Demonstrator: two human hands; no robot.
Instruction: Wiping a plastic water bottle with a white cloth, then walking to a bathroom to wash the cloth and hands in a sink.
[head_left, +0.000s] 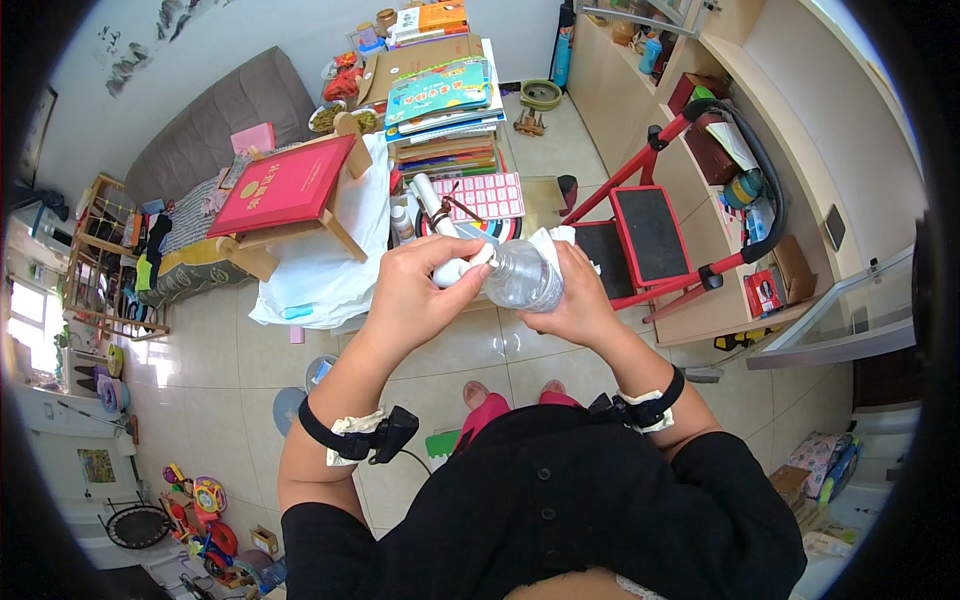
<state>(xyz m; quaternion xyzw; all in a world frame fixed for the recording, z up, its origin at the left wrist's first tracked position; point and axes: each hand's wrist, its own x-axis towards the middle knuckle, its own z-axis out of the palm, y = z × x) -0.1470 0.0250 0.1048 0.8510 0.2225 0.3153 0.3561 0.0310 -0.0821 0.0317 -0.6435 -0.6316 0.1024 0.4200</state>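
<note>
A clear plastic bottle (519, 276) lies tilted between my two hands, its mouth towards the left. My right hand (574, 296) wraps around the bottle's base end, with a crumpled white tissue or cloth (553, 238) between palm and bottle. At the neck, my left hand (420, 289) pinches a small white cap (484, 255) between thumb and forefinger. Whether the cap is threaded on or loose cannot be seen. Just behind my left hand, a white cylindrical object (431, 201) and brown-framed glasses (454, 210) rest on the cluttered table.
Behind the bottle stands a tall stack of books (442, 94). To the left, a red folder (289, 184) lies on a small wooden stand (341, 232) over white sheeting (322, 289). A red step ladder (651, 236) stands close on the right, before an open cabinet (817, 180).
</note>
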